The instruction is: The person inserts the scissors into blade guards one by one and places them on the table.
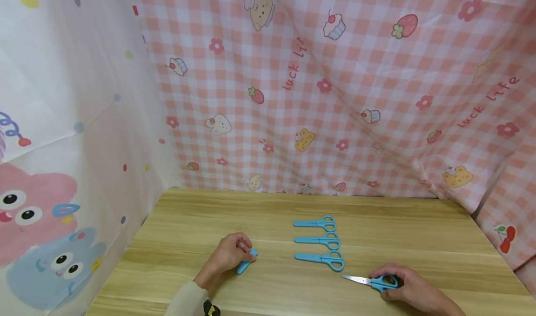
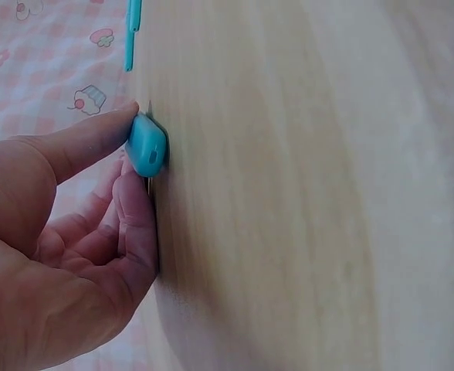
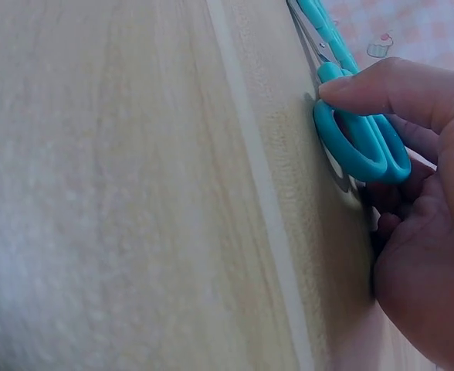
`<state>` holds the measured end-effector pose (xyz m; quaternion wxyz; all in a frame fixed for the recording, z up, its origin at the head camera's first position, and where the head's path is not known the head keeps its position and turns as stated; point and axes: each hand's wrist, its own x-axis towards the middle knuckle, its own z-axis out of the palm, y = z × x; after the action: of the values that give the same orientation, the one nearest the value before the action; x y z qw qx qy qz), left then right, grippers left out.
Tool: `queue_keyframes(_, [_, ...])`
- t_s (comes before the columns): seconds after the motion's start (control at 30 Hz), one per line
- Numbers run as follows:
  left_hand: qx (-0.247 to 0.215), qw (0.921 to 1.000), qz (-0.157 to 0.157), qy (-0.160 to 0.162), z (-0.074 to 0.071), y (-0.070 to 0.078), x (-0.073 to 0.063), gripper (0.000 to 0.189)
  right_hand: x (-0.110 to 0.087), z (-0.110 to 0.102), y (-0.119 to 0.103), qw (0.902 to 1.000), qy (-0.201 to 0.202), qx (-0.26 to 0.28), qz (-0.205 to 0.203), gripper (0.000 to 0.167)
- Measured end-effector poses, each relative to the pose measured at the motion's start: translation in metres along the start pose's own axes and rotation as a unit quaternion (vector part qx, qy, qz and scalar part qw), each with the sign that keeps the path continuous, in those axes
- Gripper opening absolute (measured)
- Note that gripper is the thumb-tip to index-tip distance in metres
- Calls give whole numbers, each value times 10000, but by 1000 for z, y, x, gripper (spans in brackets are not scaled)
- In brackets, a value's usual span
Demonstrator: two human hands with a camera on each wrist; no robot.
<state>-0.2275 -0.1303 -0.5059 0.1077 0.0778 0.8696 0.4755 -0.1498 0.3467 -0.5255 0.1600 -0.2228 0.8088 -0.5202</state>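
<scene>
On the left side of the table, my left hand (image 1: 229, 253) pinches a blue blade cover (image 1: 246, 263) between thumb and fingers. The left wrist view shows the end of this cover (image 2: 147, 147) close to the tabletop. At the right, my right hand (image 1: 408, 285) grips small scissors (image 1: 383, 283) by their blue handles, thumb on top in the right wrist view. Their bare metal blades point left and look nearly closed. Between the hands lie three covered scissors: a far pair (image 1: 316, 223), a middle pair (image 1: 317, 240) and a near pair (image 1: 319, 258), handles to the right.
The wooden table (image 1: 201, 213) backs onto a pink checked cloth (image 1: 293, 97) with printed cartoons. A white printed cloth (image 1: 104, 120) hangs along the left side. A dark band (image 1: 211, 308) shows at the left wrist.
</scene>
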Motion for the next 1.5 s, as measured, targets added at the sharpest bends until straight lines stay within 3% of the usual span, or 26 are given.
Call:
queue_keyframes(0.17, [-28, 10000, -56, 36, 0, -1, 0, 27, 1, -1, -2, 9994, -80, 320, 63, 31])
queue_keyframes(0.57, [-366, 9992, -15, -143, -5, 1, -4, 25, 2, -1, -3, 9996, -39, 263, 69, 20])
queue_keyframes(0.8, [-539, 9985, 42, -47, -8, 6, -6, 29, 6, -4, -5, 9998, 184, -47, -78, 17])
queue_keyframes(1.13, [-836, 9965, -80, -39, -9, 9, -6, 36, 6, -7, -9, 9994, 209, 129, -233, 16])
queue_keyframes(1.5, [-1751, 9834, 112, -469, -9, 6, -3, 40, 12, -7, -24, 9981, 427, 383, -227, 22])
